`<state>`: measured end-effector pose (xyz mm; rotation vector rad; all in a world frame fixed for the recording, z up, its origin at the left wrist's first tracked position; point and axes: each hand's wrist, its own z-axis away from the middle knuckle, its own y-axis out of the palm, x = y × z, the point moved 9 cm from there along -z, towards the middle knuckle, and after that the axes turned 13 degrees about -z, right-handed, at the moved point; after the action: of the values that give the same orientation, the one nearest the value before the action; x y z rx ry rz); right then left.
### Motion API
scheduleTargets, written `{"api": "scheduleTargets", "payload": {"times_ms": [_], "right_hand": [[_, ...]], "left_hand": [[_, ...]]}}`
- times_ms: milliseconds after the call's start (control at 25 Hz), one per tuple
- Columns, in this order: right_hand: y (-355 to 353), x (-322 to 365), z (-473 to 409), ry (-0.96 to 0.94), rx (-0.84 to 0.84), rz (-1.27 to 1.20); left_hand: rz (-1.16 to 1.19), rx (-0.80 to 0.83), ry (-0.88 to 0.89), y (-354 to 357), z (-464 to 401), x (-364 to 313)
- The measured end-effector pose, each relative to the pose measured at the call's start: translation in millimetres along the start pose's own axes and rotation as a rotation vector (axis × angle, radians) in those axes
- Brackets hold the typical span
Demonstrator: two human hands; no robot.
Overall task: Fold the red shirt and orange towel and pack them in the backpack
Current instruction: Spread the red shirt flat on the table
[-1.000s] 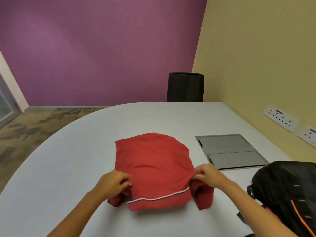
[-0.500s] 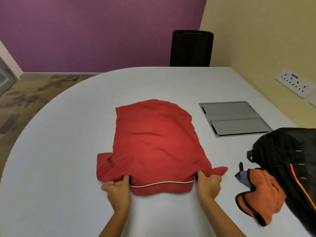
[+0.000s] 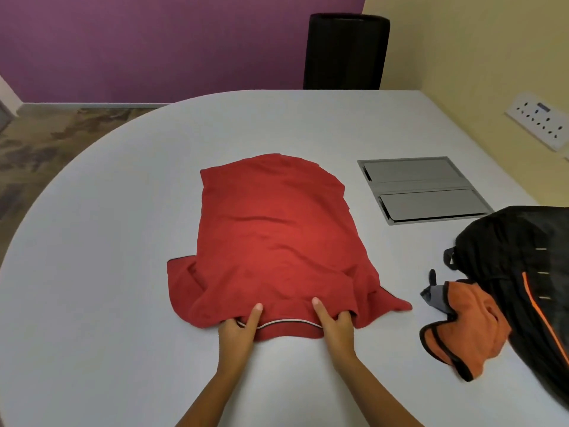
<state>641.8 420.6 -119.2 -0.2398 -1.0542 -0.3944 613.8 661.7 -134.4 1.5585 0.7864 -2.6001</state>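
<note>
Near the counter's (image 3: 92,303) front edge, your red shirt (image 3: 277,238) is lying spread out, collar end towards you, with the hem end reaching away towards the black chair (image 3: 346,50).

- Left hand (image 3: 237,331): you are pinching the shirt's near edge, at the white-piped trim, with the thumb lying on top and the other fingers tucked under the cloth.
- Right hand (image 3: 335,328): you are taking the same grip just beside it along that edge, thumb on top, fingers curled underneath.
- Sleeves: one is bunching out to the left of the shirt body, the other is trailing out to the right, its tip pointing at the orange towel (image 3: 462,328).
- Orange towel: it is lying crumpled to the right of the shirt, well apart from it, touching the black backpack (image 3: 523,266), which is slumping on its side further right still.
- Grey hatch (image 3: 421,189): it is sitting flush in the counter, beyond the backpack.

Handling, as a judgement: the shirt is looking light, soft and limp, so it is likely to sag and crease wherever you are not supporting it. Taking hold at both corners of one edge, hands spread wider than now, should keep the fold square; the loose sleeves probably want tucking in first.
</note>
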Motion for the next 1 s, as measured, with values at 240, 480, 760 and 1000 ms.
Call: {"api": "scheduleTargets", "payload": {"times_ms": [240, 480, 760, 1000], "right_hand": [[-36.6, 10.1, -23.2, -0.004, -0.153, 0.003], [-50.1, -39.1, 7.3, 0.418, 0.030, -0.224], [-76.1, -74.6, 32.0, 0.522, -0.007, -0.167], [-64.7, -68.2, 44.8, 0.479, 0.129, -0.225]], "left_hand": [[0.108, -0.119, -0.162, -16.8, -7.3, -2.5], [0.404, 0.211, -0.420, -4.6, 36.0, 37.1], [0.292, 0.207, -0.468, -15.0, 60.6, 88.8], [0.375, 0.282, -0.393, -9.1, 72.2, 70.7]]}}
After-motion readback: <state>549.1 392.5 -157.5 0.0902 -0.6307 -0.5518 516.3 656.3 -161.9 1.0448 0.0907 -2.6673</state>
